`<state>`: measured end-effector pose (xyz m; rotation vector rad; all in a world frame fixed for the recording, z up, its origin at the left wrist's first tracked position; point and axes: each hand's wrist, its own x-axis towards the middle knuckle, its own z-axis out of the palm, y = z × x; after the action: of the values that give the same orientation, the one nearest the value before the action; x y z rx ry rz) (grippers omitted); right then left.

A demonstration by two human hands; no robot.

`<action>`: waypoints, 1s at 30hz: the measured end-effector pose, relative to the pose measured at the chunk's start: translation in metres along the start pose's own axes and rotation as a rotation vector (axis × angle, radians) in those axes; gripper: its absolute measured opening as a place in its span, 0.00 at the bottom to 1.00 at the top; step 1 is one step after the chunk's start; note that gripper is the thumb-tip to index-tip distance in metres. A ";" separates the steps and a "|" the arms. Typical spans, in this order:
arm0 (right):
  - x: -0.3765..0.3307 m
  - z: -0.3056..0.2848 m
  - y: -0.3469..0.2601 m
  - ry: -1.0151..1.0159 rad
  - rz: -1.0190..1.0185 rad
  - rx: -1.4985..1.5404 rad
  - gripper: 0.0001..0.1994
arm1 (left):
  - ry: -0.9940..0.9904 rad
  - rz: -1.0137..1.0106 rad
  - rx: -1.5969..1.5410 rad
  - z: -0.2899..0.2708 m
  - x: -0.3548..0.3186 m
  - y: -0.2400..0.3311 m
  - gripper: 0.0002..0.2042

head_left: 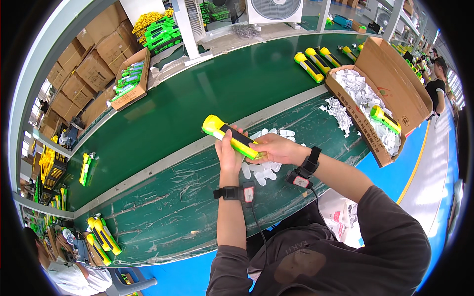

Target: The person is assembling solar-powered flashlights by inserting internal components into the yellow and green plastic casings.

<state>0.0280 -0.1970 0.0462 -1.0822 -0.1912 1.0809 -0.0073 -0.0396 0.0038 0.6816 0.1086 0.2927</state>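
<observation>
Holding one yellow-green flashlight [231,137] above the surface [163,212], my left hand [228,150] wrapped round its body, my right hand [274,148] pinching its tail end; small white parts [261,172] remain heaped beneath, seemingly mid-assembly.

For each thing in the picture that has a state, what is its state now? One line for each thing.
Yellow-green flashlight: held above the bench, tilted, head up-left.
Left hand: gripping the flashlight body.
Right hand: fingers on the flashlight's tail end.
Cardboard box: open, holding white parts and one flashlight.
Three flashlights: lying on the green belt.
White plastic pieces: loose on the bench.
</observation>
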 end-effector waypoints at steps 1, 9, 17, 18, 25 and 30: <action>0.000 -0.002 0.000 -0.003 0.023 -0.003 0.16 | -0.029 -0.008 0.007 0.001 -0.001 0.000 0.16; 0.000 -0.003 0.004 0.205 -0.223 -0.493 0.17 | 0.063 0.072 -0.126 -0.008 0.007 0.008 0.32; -0.007 0.010 0.009 0.327 -0.523 -0.967 0.17 | 0.013 0.162 0.018 -0.016 0.015 -0.001 0.33; -0.009 0.009 0.009 0.374 -0.570 -0.987 0.18 | -0.017 0.160 -0.035 -0.017 0.020 -0.005 0.34; 0.016 0.015 0.024 0.429 -0.616 -1.015 0.21 | -0.150 0.123 0.132 -0.045 0.013 0.010 0.37; 0.005 -0.001 0.008 0.549 -0.565 -0.988 0.22 | -0.286 0.034 0.140 -0.009 0.003 -0.004 0.33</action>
<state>0.0256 -0.1933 0.0379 -1.9998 -0.5799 0.0947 -0.0049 -0.0365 -0.0055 0.8577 -0.1567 0.2192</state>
